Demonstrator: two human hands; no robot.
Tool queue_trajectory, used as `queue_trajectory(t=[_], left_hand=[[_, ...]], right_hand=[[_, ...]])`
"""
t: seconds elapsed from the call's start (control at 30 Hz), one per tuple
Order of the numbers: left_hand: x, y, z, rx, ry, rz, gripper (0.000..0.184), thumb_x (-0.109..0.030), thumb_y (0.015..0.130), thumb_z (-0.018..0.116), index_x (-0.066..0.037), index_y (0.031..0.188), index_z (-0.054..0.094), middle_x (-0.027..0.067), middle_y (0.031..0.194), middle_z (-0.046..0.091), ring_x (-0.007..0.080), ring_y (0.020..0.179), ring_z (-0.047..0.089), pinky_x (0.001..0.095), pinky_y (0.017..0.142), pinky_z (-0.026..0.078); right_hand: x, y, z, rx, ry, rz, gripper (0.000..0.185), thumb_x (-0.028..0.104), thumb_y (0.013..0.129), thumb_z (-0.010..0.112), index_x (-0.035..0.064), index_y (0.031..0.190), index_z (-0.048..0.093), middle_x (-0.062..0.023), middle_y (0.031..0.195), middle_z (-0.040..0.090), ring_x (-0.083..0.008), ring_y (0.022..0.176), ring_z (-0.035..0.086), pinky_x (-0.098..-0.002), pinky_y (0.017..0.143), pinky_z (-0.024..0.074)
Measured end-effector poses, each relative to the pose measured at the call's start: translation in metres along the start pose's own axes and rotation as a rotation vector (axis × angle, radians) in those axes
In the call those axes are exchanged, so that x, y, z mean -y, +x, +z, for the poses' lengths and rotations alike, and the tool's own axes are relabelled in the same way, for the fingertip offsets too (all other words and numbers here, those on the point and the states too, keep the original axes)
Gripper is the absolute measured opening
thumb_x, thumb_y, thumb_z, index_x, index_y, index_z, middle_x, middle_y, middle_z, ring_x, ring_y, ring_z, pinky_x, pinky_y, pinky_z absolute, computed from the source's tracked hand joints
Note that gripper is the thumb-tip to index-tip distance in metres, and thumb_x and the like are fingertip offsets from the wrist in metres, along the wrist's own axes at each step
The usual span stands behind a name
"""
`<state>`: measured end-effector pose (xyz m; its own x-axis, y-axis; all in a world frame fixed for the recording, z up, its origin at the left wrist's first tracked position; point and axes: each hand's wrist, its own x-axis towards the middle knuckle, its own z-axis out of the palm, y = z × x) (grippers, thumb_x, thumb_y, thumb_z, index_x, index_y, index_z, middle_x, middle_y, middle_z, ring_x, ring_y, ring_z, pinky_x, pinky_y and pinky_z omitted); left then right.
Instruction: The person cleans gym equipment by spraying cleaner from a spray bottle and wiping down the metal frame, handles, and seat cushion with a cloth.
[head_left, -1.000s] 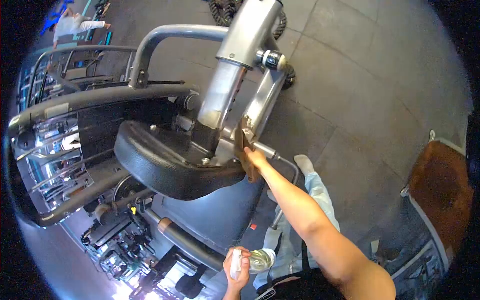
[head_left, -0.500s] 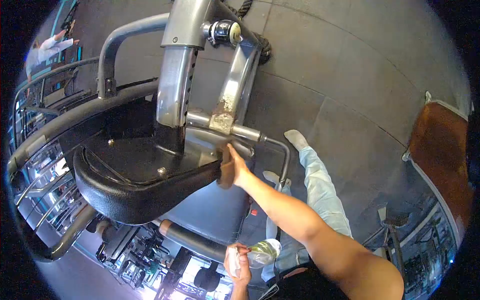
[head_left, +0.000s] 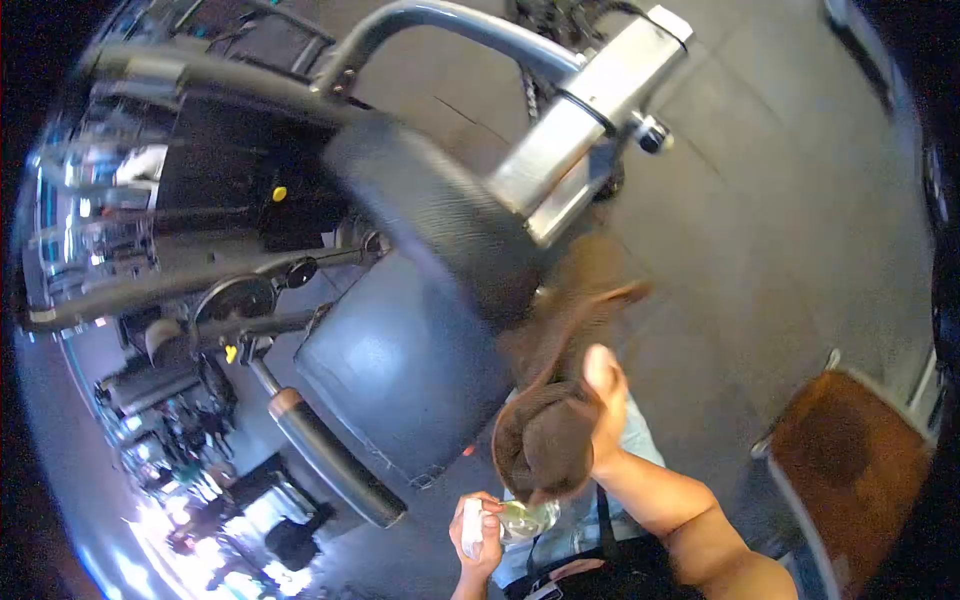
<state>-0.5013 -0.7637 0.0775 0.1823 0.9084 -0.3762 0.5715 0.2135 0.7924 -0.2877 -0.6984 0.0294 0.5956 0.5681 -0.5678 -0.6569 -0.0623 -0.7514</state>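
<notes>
My right hand (head_left: pixel 608 405) is closed around a brown cloth (head_left: pixel 550 435), which hangs bunched and folded in front of it, partly smeared by motion. Low in the view, my left hand (head_left: pixel 478 535) grips a clear spray bottle (head_left: pixel 530 518) by its white head, and the bottle's body points right with a greenish tint. The cloth covers part of the bottle. Beyond the cloth is a black padded roller-like cushion (head_left: pixel 440 215) on the gym machine, with a dark seat pad (head_left: pixel 405 360) below it. The cloth looks apart from the seat pad, though its far edge is blurred near the cushion.
A silver metal post (head_left: pixel 590 110) and a curved tube (head_left: pixel 440 15) rise from the machine. A black-gripped handle (head_left: pixel 340 460) sticks out at lower left. A brown panel in a light frame (head_left: pixel 850 440) stands at right on dark floor tiles (head_left: pixel 720 260).
My right hand has drawn the cloth away from the black pad's edge, back toward my body. The view has turned and shifted over the machine. My left hand still holds the spray bottle.
</notes>
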Motion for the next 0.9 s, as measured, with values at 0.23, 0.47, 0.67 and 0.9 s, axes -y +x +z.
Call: queue_trajectory(t=[0.23, 0.47, 0.67, 0.9], left_hand=[[0.040, -0.016, -0.015, -0.197, -0.194, 0.098, 0.026, -0.024, 0.088, 0.060, 0.001, 0.083, 0.062, 0.0155, 0.084, 0.062, 0.0269, 0.077, 0.061, 0.0356, 0.070, 0.048], [0.107, -0.048, -0.031, -0.311, -0.175, -0.038, 0.039, -0.037, 0.092, 0.055, 0.001, 0.084, 0.058, 0.0122, 0.085, 0.059, 0.0241, 0.076, 0.060, 0.0354, 0.070, 0.047], [0.148, -0.091, -0.061, -0.434, -0.217, -0.064, 0.035, -0.034, 0.090, 0.057, 0.000, 0.082, 0.058, 0.0129, 0.083, 0.058, 0.0257, 0.075, 0.059, 0.0361, 0.068, 0.047], [0.212, -0.141, -0.087, -0.533, -0.191, -0.181, 0.046, -0.046, 0.092, 0.055, -0.001, 0.084, 0.056, 0.0125, 0.085, 0.056, 0.0254, 0.077, 0.057, 0.0367, 0.068, 0.045]], right_hand=[[0.088, 0.052, 0.099, -0.048, -1.331, -1.487, 0.053, 0.035, 0.090, 0.060, 0.0046, 0.133, 0.053, -0.0294, 0.133, 0.049, -0.0466, 0.120, 0.049, -0.0535, 0.100, 0.0386], [0.072, 0.102, 0.225, -0.097, -2.244, -1.589, 0.034, 0.027, 0.092, 0.052, 0.0042, 0.114, 0.065, -0.0181, 0.112, 0.064, -0.0341, 0.107, 0.058, -0.0454, 0.090, 0.0437], [-0.104, 0.157, 0.187, 0.148, -2.220, -1.646, 0.044, 0.018, 0.090, 0.045, -0.0092, 0.123, 0.057, -0.0245, 0.145, 0.041, -0.0366, 0.138, 0.033, -0.0471, 0.112, 0.0274], [-0.102, 0.073, 0.063, 0.229, -2.835, -1.442, 0.039, 0.020, 0.087, 0.052, 0.0031, 0.122, 0.057, -0.0164, 0.131, 0.053, -0.0316, 0.127, 0.044, -0.0514, 0.100, 0.0385]])
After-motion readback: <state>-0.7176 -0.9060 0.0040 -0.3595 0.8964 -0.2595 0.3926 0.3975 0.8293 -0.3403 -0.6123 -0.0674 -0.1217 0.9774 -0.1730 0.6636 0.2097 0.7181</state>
